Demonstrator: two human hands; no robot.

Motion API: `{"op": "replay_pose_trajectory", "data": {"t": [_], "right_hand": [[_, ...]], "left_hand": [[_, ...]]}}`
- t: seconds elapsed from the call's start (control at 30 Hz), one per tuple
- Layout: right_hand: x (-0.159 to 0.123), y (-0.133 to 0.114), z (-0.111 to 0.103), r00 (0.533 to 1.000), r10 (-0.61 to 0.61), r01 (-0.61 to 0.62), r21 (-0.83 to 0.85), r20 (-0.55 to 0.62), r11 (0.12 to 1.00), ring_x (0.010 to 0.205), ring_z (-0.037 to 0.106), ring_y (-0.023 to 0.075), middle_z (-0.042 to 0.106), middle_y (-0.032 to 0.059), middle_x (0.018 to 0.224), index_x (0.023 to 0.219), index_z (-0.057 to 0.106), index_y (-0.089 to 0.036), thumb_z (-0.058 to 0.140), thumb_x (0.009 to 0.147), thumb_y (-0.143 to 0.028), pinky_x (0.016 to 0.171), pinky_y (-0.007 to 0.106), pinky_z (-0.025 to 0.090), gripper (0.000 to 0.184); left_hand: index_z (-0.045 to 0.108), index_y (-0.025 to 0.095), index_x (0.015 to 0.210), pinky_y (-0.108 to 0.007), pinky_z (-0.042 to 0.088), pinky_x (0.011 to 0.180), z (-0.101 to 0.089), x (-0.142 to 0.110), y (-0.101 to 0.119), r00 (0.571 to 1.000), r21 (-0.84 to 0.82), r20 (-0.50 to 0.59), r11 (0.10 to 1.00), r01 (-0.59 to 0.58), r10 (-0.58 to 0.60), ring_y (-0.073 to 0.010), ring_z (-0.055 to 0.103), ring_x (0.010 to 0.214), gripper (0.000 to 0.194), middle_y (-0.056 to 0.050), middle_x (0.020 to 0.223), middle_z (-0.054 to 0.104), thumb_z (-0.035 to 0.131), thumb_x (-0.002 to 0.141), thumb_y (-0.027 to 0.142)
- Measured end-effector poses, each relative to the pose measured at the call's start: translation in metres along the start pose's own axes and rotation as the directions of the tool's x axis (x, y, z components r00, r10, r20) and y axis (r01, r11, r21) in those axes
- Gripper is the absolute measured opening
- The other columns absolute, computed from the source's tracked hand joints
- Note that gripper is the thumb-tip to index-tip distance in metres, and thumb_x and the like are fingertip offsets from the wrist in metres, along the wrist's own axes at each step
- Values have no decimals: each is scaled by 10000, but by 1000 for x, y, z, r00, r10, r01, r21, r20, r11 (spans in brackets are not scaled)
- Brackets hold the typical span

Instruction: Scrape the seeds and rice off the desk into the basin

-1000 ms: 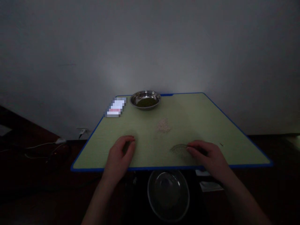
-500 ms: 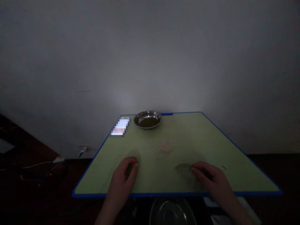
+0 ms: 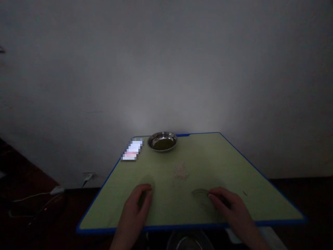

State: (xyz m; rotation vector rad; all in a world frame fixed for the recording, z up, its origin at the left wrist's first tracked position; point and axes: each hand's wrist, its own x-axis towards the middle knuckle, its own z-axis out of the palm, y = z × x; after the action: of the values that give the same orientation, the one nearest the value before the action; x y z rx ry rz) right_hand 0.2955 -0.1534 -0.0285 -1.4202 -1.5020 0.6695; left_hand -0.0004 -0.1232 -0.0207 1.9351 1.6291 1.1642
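Observation:
My left hand (image 3: 135, 208) rests on the green table (image 3: 234, 180) near its front edge, fingers loosely curled and apart, holding nothing. My right hand (image 3: 230, 208) lies on the table to the right, fingers curled, its fingertips touching a small greyish pile of grains (image 3: 199, 195). A pale heap of grains (image 3: 181, 171) lies further back in the middle. A steel bowl (image 3: 162, 141) with dark green contents stands at the far edge.
A lit phone (image 3: 132, 150) lies at the table's far left, beside the bowl. A blue rim edges the table. Below the front edge shows part of a clear bowl (image 3: 186, 243). Cables and a plug (image 3: 56, 190) lie on the dark floor at left.
The camera has tilted up, so the table and hands sit lower in view and the clear bowl below is mostly cut off. Both hands keep their places on the table.

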Motion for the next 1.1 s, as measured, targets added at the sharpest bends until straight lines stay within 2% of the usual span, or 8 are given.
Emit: {"op": "replay_pose_trajectory", "data": {"t": [0.23, 0.4, 0.47, 0.63, 0.7, 0.87, 1.0, 1.1], "right_hand": [[0, 0, 3, 1000, -2, 2, 6, -7, 1000, 636, 646, 210, 706, 46, 687, 746, 700, -214, 552, 803, -478, 574, 293, 518, 308], [12, -1, -3, 997, 75, -74, 67, -17, 995, 478, 574, 170, 665, 32, 623, 806, 682, -189, 530, 788, -516, 415, 264, 438, 361], [26, -2, -10, 998, 56, -55, 35, -29, 998, 456, 548, 160, 652, 30, 614, 816, 674, -176, 523, 788, -512, 411, 265, 420, 369], [90, 0, -23, 998, -65, 64, -176, 2, 982, 611, 603, 179, 670, 48, 699, 835, 669, -156, 464, 831, -406, 576, 293, 466, 324], [117, 4, -23, 994, -76, 98, -307, 83, 947, 674, 619, 184, 679, 60, 724, 815, 667, -145, 434, 842, -365, 631, 295, 465, 322], [162, 12, -5, 986, -68, 123, -383, 153, 916, 690, 612, 185, 689, 70, 721, 781, 692, -136, 478, 821, -290, 666, 293, 435, 267], [179, 13, 17, 977, -63, 144, -416, 202, 898, 728, 617, 179, 711, 74, 758, 769, 715, -156, 526, 798, -232, 680, 272, 422, 206], [188, 11, 26, 963, -68, 173, -406, 259, 897, 669, 609, 166, 704, 59, 699, 758, 720, -157, 533, 809, -240, 641, 258, 416, 211]], "left_hand": [[661, 230, 924, -420, 533, 864, -1, 0, 5, 1000, 4, -15, 1000, 6, -6, -252, 665, 940, 241, -68, 985, 715, 517, 834, 401], [650, 229, 954, -430, 527, 870, 1, 0, 1, 1000, 2, -2, 1000, 3, -3, -250, 658, 953, 258, -75, 1003, 707, 496, 853, 410], [646, 228, 952, -429, 527, 868, 1, 0, 0, 1000, -2, 10, 1000, 5, -5, -249, 657, 949, 258, -75, 1001, 706, 491, 857, 411], [639, 223, 939, -430, 524, 868, 0, -1, 2, 1000, -15, 5, 1000, 7, -7, -249, 657, 942, 246, -73, 987, 705, 492, 853, 400], [637, 222, 937, -427, 522, 869, -1, -1, 3, 1000, -16, 4, 1000, 11, -11, -247, 656, 945, 241, -71, 987, 703, 490, 854, 394], [638, 217, 938, -427, 515, 873, 1, -1, 2, 1000, -10, 9, 1000, 16, -15, -244, 652, 946, 243, -72, 991, 700, 484, 857, 387], [643, 213, 942, -415, 516, 863, 2, -2, 2, 1000, -5, 4, 1000, 23, -23, -240, 649, 940, 260, -74, 992, 698, 478, 856, 395], [646, 214, 928, -406, 517, 856, 1, -2, 4, 1000, -7, 8, 1000, 23, -23, -240, 649, 934, 257, -71, 979, 699, 481, 853, 396]]}}
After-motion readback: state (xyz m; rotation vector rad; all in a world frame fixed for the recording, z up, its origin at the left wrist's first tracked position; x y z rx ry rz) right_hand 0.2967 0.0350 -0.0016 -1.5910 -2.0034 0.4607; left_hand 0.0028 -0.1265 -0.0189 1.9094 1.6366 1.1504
